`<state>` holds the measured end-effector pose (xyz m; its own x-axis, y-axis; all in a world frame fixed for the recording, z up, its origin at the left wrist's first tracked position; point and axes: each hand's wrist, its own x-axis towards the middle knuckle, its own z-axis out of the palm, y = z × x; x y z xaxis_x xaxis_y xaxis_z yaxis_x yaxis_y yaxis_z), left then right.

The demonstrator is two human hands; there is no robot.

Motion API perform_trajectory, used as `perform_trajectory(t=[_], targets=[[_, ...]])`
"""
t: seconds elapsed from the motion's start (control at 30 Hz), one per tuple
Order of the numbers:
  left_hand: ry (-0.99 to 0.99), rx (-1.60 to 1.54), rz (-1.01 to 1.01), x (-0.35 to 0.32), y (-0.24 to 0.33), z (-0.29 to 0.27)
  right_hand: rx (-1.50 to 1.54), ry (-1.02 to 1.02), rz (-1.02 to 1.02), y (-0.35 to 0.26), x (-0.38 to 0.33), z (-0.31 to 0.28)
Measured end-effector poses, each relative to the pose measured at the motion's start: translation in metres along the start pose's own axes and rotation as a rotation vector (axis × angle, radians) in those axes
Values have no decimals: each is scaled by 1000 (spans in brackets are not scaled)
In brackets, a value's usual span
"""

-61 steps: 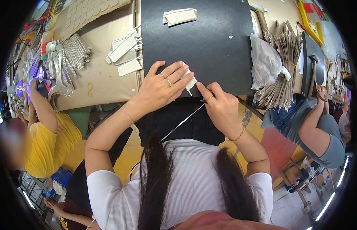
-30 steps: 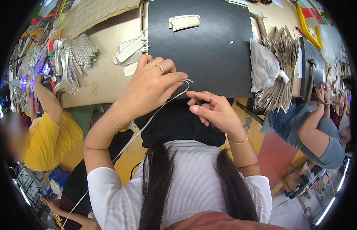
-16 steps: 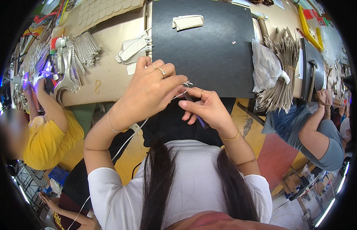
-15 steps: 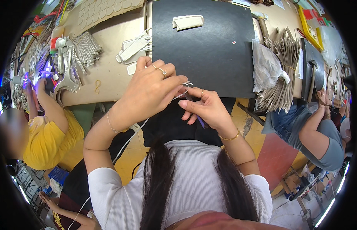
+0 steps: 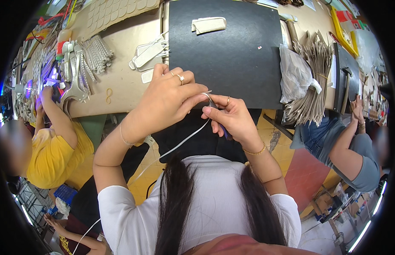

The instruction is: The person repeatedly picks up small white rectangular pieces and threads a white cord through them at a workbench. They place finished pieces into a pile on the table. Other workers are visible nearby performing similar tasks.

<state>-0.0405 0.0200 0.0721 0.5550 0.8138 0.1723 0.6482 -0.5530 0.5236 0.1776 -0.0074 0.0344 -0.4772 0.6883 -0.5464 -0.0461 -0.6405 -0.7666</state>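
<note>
White cord: a thin white cord [image 5: 184,142] is drawn from the fingertips down across the lap, where it runs out of sight past the left elbow.
Left hand: the left hand [image 5: 165,102] is closed around the upper end of the cord, which is pinched between thumb and forefinger just at the near edge of the black mat [image 5: 231,55].
Right hand: the right hand [image 5: 229,117] is curled, and a small dark tool [image 5: 223,129] is gripped in it; its tip is met by the cord's end, though what exactly is joined there is too small to tell.
Small piece: a pale strip [image 5: 208,97] is seen between the two hands, touched by both.
Step in hand: threading or stitching of the strip is judged to be under way.
How it is done well: the cord should be kept taut, the pinch kept close to the tip, and the slack kept clear of the lap.
Nearby: a beige folded piece [image 5: 208,24] is left on the mat, and pale strips [image 5: 148,53] are laid on the brown table [image 5: 121,80].
</note>
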Motion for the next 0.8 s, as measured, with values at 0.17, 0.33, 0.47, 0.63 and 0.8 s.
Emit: perform_trajectory(t=[0.17, 0.33, 0.47, 0.63, 0.8], targets=[[-74, -72, -69, 2, -9, 1, 17, 40, 0, 4, 0, -3], [-108, -233, -137, 7, -22, -1, 5, 112, -51, -3, -1, -12], [-200, -598, -324, 16, -26, 6, -97, 213, -133, -18, -6, -19], [-240, -693, -357, 18, -21, 7, -320, 302, -185, -25, -5, -8], [-244, -748, -350, 17, -16, 5, -220, 221, -105, -30, -3, -14]])
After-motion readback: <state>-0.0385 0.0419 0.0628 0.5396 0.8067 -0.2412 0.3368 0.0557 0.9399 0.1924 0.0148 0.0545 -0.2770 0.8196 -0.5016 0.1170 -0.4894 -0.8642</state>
